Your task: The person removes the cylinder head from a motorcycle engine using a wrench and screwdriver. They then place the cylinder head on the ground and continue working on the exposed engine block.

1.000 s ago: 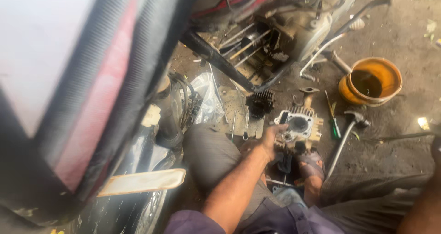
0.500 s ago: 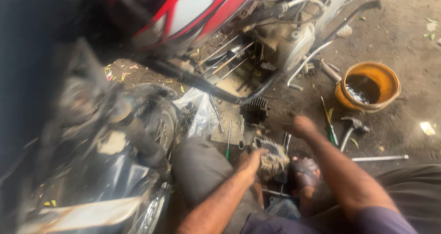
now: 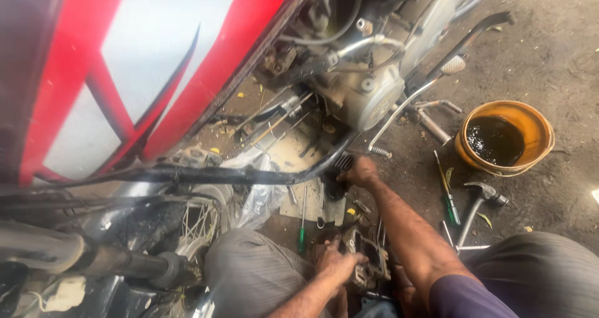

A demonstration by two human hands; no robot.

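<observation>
The right hand [image 3: 359, 171] reaches forward under the motorcycle's engine [image 3: 368, 93] and closes its fingers around a dark finned cylinder [image 3: 339, 171] that stands on the ground just below the black frame tube [image 3: 262, 176]. The left hand [image 3: 335, 262] rests lower down, between the person's knees, with its fingers curled over the top of a grey metal engine part [image 3: 371, 265] with a round bore, which sits on the ground close to the body. A flat piece of cardboard [image 3: 312, 209] lies between the two hands, and a green-handled screwdriver [image 3: 301, 234] lies across it. To the right, on the dirt floor [image 3: 555, 56], stand an orange bucket [image 3: 504, 137] filled with dark liquid, a second green-handled screwdriver [image 3: 448, 196] and a hammer [image 3: 477, 202], all well apart from the hands. A crumpled clear plastic bag [image 3: 259, 193] lies left of the cardboard, beside a spoked wheel [image 3: 199, 227]. The red and white bodywork [image 3: 125, 74] fills the upper left of the view.
</observation>
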